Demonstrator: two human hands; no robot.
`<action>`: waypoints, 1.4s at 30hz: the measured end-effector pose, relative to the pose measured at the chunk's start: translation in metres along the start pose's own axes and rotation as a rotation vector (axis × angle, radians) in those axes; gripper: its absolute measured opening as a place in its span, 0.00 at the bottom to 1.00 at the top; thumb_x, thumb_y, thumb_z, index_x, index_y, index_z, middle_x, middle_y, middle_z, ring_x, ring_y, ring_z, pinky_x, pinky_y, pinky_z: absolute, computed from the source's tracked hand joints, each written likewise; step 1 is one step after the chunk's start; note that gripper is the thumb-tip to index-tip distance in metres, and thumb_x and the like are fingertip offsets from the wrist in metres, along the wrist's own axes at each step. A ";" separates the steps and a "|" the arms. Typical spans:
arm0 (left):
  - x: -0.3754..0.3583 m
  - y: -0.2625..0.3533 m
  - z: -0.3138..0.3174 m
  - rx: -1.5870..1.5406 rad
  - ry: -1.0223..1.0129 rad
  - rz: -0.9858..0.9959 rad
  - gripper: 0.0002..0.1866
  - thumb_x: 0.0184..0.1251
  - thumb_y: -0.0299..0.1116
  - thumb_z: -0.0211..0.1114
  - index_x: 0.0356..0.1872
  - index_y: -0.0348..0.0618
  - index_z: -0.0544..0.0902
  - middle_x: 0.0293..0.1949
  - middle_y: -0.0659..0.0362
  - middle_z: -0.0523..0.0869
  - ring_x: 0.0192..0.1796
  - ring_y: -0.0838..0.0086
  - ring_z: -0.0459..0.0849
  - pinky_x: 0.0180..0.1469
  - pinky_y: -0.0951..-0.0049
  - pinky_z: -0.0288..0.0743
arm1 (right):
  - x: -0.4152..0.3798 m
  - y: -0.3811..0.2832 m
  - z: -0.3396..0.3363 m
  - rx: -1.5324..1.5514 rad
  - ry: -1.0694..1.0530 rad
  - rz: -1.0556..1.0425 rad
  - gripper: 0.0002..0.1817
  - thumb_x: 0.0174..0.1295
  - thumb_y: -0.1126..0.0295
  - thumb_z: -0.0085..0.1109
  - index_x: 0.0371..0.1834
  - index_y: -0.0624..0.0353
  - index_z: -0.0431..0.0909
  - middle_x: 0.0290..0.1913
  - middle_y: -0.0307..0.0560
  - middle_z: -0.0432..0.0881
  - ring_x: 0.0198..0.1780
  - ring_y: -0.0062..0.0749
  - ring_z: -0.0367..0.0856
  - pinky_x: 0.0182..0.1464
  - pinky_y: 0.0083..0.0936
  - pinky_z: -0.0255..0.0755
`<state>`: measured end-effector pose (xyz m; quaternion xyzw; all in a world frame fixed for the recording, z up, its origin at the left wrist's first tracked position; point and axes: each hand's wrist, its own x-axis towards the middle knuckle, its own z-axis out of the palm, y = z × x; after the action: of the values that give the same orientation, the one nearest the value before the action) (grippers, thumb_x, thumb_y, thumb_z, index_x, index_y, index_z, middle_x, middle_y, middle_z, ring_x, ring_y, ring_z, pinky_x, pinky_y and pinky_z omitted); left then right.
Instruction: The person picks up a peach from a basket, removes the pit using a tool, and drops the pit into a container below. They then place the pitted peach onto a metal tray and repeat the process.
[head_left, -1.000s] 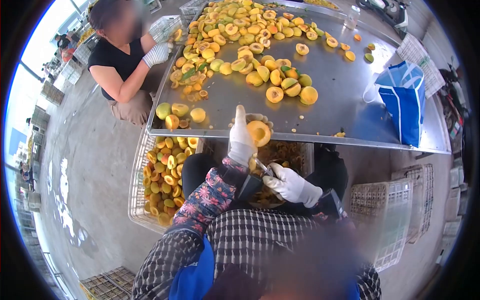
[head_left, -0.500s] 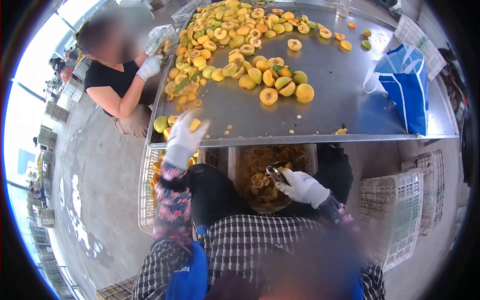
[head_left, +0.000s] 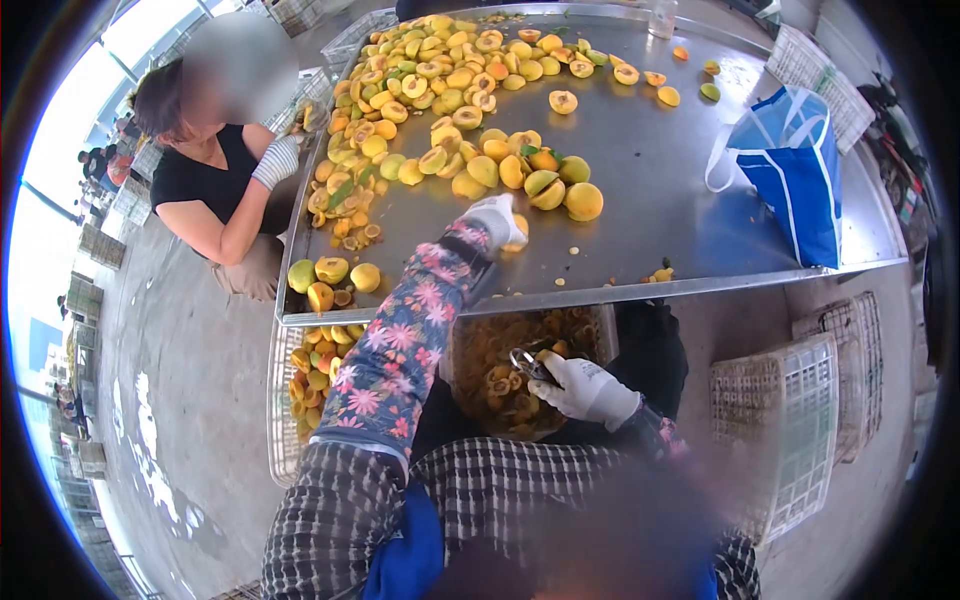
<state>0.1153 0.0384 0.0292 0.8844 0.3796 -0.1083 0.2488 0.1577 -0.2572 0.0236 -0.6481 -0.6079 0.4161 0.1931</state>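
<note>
My left hand, in a white glove, reaches across the metal table with its fingers closed round a yellow peach half. Part of the fruit is hidden by the glove. Just beyond lies a small cluster of peaches, some split. My right hand, gloved too, is closed on a metal pitting tool with a looped end. It hovers above a tub of pits and scraps between my knees. Near the table's left corner sit several peaches and halves.
A large heap of halved peaches covers the table's far left. On its right stands a blue bag. A crate of peach halves is below the left corner; white crates stand at right. A co-worker crouches at left.
My left hand has moved from the table's left corner rightward to the middle and closed on a peach half. Peach halves now show at that corner. My right hand still holds the tool.
</note>
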 end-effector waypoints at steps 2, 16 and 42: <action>-0.021 -0.016 0.006 -0.330 0.068 0.102 0.29 0.52 0.41 0.72 0.54 0.35 0.79 0.50 0.45 0.85 0.55 0.58 0.83 0.56 0.63 0.77 | 0.000 -0.002 -0.002 0.035 0.016 0.000 0.20 0.70 0.56 0.54 0.49 0.65 0.71 0.33 0.66 0.82 0.38 0.63 0.81 0.40 0.47 0.73; -0.193 0.014 0.022 -2.417 0.174 0.349 0.14 0.56 0.25 0.62 0.45 0.43 0.78 0.50 0.52 0.81 0.61 0.49 0.77 0.66 0.45 0.70 | 0.023 -0.099 -0.017 -0.026 0.617 -0.379 0.14 0.69 0.67 0.55 0.51 0.63 0.68 0.31 0.61 0.81 0.34 0.60 0.81 0.33 0.46 0.72; -0.217 0.008 0.024 -2.267 0.388 0.161 0.13 0.71 0.42 0.65 0.45 0.46 0.73 0.43 0.57 0.79 0.47 0.57 0.84 0.50 0.54 0.83 | 0.028 -0.108 -0.004 -0.253 0.443 -0.370 0.14 0.66 0.69 0.56 0.49 0.65 0.67 0.32 0.60 0.80 0.33 0.57 0.81 0.34 0.44 0.73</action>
<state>-0.0283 -0.1126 0.0944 0.1762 0.2332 0.4492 0.8443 0.0907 -0.2101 0.0988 -0.6203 -0.7055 0.1440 0.3111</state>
